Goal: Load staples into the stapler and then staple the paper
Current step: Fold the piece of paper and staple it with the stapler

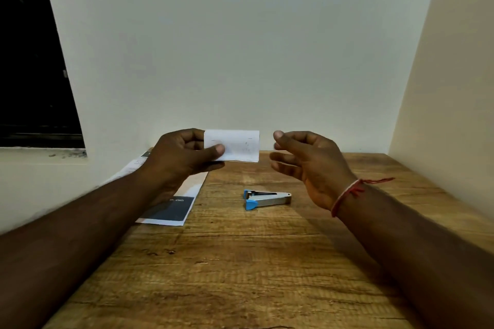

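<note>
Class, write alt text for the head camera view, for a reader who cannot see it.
The left hand pinches a small white paper above a wooden table, the right hand open beside it. A stapler lies on the table.

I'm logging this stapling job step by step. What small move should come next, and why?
Probably the right hand should drop to the stapler and grip it. That hand is empty, fingers relaxed, while the left hand pinches the small white paper above the table. The stapler lies untouched below; whether it holds staples cannot be seen.
</note>
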